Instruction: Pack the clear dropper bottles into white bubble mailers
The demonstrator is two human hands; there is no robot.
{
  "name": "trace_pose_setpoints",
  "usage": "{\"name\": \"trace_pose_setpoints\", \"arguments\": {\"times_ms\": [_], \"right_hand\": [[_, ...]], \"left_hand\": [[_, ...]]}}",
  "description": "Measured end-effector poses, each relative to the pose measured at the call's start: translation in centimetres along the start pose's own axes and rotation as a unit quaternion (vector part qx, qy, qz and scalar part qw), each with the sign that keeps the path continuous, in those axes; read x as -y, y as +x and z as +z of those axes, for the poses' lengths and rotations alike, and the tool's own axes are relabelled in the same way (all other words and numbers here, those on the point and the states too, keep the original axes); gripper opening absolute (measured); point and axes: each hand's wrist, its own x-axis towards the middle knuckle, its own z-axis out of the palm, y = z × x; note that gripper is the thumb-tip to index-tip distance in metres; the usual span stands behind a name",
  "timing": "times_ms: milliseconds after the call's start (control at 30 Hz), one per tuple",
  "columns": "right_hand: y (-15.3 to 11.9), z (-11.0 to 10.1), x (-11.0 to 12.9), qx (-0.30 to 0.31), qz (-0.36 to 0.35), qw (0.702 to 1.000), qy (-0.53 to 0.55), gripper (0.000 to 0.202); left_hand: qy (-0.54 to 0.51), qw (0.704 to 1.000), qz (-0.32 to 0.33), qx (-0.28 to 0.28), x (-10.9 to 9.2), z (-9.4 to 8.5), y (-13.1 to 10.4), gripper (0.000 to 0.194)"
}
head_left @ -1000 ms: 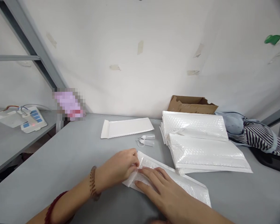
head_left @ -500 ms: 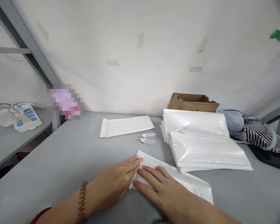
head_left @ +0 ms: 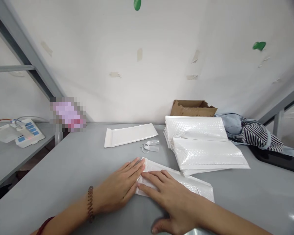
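A white bubble mailer [head_left: 186, 179] lies slantwise on the grey table in front of me. At its left end my left hand [head_left: 120, 186] rests flat on the edge, fingers stretched. My right hand [head_left: 166, 195] is spread over the mailer just beside it, fingertips on its surface and the thumb out to the side. Behind it lie two small clear bottles [head_left: 152, 145] with thin tips. Another white mailer [head_left: 132, 134] lies flat farther back, its flap at the left. A stack of shiny white mailers [head_left: 205, 153] overlaps the right part of the front one.
Against the wall stands an open cardboard box [head_left: 193, 111]. Striped and blue cloth [head_left: 254, 135] and a black object [head_left: 279, 160] lie at the right. A power strip [head_left: 30, 130] with cables sits on the left surface, beside a grey metal frame [head_left: 34, 55].
The view has shifted. My left hand has opened out flatter along the mailer's left edge, and my right thumb now shows, spread away from the fingers.
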Motion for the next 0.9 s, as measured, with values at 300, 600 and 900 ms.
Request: {"name": "trace_pose_setpoints", "arguments": {"times_ms": [300, 600, 900], "right_hand": [[-0.2, 0.7, 0.4, -0.03, 0.013, 0.998, -0.059, 0.056], [0.0, -0.8, 1.1, -0.044, 0.011, 0.999, -0.022, 0.057], [-1.4, -4.4, 1.1, -0.034, 0.0, 0.97, 0.24, 0.062]], "left_hand": [[-0.003, 1.0, 0.005, 0.01, -0.7, -1.1, -1.7, 0.067], [0.037, 0.996, 0.052, -0.065, -1.0, -0.4, -1.3, 0.068], [-0.159, 0.98, 0.016, -0.116, -2.2, -0.2, -0.8, 0.023]]}}
